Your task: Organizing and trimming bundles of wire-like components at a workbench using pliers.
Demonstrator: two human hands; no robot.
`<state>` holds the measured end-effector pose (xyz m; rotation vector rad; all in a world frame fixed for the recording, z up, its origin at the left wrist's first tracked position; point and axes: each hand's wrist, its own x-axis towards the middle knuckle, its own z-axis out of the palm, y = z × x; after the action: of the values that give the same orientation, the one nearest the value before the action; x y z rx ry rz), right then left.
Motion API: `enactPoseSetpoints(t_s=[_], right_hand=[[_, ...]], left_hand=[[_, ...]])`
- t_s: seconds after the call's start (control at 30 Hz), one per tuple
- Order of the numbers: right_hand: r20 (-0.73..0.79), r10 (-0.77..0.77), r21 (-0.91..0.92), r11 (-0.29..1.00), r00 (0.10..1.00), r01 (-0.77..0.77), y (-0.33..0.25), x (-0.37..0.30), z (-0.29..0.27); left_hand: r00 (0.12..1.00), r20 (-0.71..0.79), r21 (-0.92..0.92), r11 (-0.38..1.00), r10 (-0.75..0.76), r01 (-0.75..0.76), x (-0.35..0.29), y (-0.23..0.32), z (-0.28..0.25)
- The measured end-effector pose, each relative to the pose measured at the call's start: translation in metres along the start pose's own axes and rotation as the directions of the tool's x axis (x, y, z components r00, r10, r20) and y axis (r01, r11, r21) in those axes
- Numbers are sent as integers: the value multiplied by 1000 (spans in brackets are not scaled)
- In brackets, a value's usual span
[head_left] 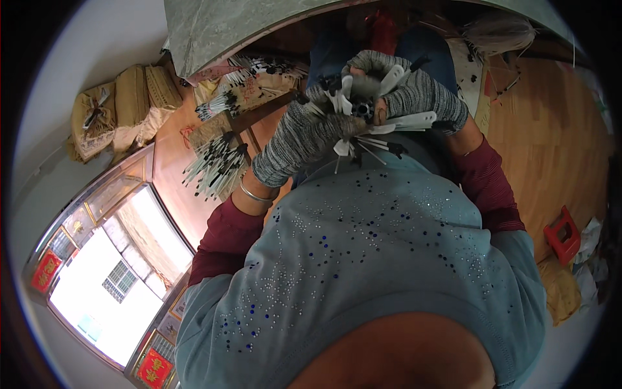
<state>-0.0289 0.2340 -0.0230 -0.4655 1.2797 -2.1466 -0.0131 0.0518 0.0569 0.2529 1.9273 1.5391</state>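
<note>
Both my hands wear grey knitted gloves with bare fingertips and meet above my lap. My left hand (334, 128) is closed around one side of a bundle of thin white rods with black ends (341, 98). From the other side my right hand (396, 97) curls around the same cluster, its thumb pressed near a dark round piece (363, 107) in the middle. Flat white plastic strips with small holes (414, 121) stick out to the right of the fingers. Where the rods join is hidden by the gloves.
A grey stone-patterned tabletop (220, 32) curves across the top. Bundles of white rods with black tips (217, 165) lie at left, near stacked tan sacks (129, 97). A red plastic stool (562, 235) is at right. Pale thin strands (499, 32) lie under the table.
</note>
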Motion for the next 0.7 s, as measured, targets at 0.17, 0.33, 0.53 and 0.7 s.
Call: enactPoseSetpoints(t_s=[0.17, 0.33, 0.53, 0.7], right_hand=[[-231, -304, -269, 933, 924, 240, -24, -10, 25], [-397, -484, -703, 707, 780, 81, -2, -29, 50], [-575, -364, -323, 924, 733, 205, -9, -6, 62], [-522, -335, -518, 855, 785, 20, -18, -3, 61]], left_hand=[[996, -74, -292, 954, 49, -69, 13, 4, 3], [947, -260, -161, 959, 187, -234, 20, -12, 16], [918, -300, -9, 961, 260, -276, 18, -4, 15], [933, -302, -57, 973, 198, -225, 17, 2, 13]])
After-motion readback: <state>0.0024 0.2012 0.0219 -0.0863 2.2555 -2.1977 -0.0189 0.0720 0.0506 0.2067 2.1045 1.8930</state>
